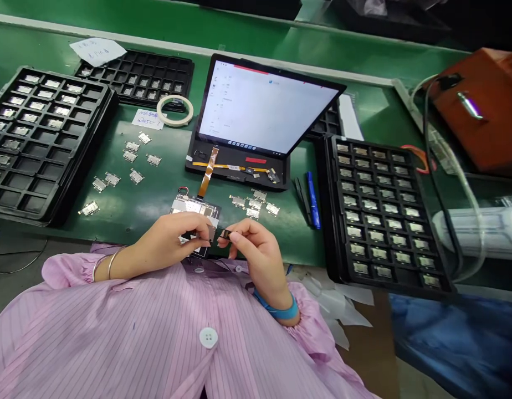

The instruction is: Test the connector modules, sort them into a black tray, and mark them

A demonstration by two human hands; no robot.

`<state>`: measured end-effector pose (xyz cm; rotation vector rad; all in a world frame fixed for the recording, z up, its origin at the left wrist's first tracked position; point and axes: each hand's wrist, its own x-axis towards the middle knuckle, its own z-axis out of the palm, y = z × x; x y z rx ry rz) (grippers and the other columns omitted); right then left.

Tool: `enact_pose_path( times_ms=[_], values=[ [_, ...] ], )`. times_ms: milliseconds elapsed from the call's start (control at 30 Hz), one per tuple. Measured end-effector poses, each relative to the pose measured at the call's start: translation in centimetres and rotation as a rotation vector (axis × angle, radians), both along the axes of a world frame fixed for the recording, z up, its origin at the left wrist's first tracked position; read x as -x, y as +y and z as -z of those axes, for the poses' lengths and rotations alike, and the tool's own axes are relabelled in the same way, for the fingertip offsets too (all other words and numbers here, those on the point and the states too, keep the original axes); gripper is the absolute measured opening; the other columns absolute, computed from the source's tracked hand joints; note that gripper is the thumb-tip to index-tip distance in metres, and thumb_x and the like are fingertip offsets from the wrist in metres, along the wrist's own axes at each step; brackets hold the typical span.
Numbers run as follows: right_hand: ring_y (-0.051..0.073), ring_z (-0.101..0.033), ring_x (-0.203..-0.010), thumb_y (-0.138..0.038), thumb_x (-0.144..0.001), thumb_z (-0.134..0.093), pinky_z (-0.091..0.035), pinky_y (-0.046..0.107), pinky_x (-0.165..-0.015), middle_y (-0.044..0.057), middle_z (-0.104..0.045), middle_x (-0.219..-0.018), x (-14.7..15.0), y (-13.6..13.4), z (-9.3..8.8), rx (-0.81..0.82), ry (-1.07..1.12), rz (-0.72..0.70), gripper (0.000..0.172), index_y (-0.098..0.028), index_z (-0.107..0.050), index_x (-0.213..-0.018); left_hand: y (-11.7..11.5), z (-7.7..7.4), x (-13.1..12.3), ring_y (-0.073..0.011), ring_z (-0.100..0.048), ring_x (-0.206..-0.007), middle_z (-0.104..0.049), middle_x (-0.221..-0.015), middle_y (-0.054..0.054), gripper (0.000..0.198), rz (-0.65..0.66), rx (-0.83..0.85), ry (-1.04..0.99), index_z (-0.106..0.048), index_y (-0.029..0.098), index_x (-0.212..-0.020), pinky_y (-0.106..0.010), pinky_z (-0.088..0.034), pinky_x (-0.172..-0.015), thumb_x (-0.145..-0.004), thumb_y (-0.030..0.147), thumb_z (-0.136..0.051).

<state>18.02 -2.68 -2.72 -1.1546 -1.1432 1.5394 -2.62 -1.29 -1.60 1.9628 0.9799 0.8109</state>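
A circuit board (179,205) with silver shields lies at the bench's front edge. An orange flat ribbon cable (208,173) runs from it to the open case with a lit screen (268,105). Over the board, my left hand (177,235) has thumb and fingers drawn together; whatever is between them is hidden. My right hand (258,249), just to the right, pinches a small black part (225,235) between thumb and fingers. Beyond my right hand lie several small silver modules (252,212).
Black trays of modules stand at the left (52,147) and right (380,210). More loose modules (136,176) lie left of the screen, near a tape roll (160,113). Tweezers (301,200) and a blue pen (313,199) lie beside the right tray. An orange box (484,111) stands far right.
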Motion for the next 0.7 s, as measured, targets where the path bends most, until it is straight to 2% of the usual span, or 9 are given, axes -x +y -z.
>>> enact_pose_path(
  times_ms=[267,500,700],
  values=[
    [0.012,-0.06,-0.059,-0.035,-0.085,-0.067,-0.047,0.022,-0.049,0.001,-0.068,-0.073,-0.1,-0.09,0.13,0.023,0.009,-0.045,0.022,-0.02,-0.06,-0.071,0.01,-0.18,-0.23,-0.0169,-0.069,-0.093,-0.074,-0.091,-0.002,0.011,-0.061,-0.068,0.038,-0.058,0.02,-0.08,-0.033,-0.051,-0.084,-0.085,0.015,-0.067],
    [0.014,-0.061,-0.062,-0.037,-0.083,-0.069,-0.046,0.023,-0.047,0.002,-0.069,-0.072,-0.3,-0.32,0.3,0.06,0.015,-0.048,0.023,-0.021,-0.059,-0.07,-0.29,0.4,-0.44,-0.0171,-0.07,-0.088,-0.075,-0.1,-0.005,0.021,-0.146,0.054,-0.024,-0.049,0.022,-0.086,-0.034,-0.054,-0.081,-0.082,0.018,-0.069],
    [0.012,-0.058,-0.058,-0.038,-0.083,-0.07,-0.045,0.022,-0.047,0.001,-0.067,-0.07,-0.45,-0.27,0.44,0.067,0.026,-0.084,0.024,-0.021,-0.06,-0.07,-0.18,0.58,-0.58,-0.0162,-0.07,-0.089,-0.074,-0.098,-0.003,0.022,-0.107,0.053,-0.029,-0.049,0.022,-0.088,-0.033,-0.054,-0.08,-0.083,0.018,-0.069]
  ],
)
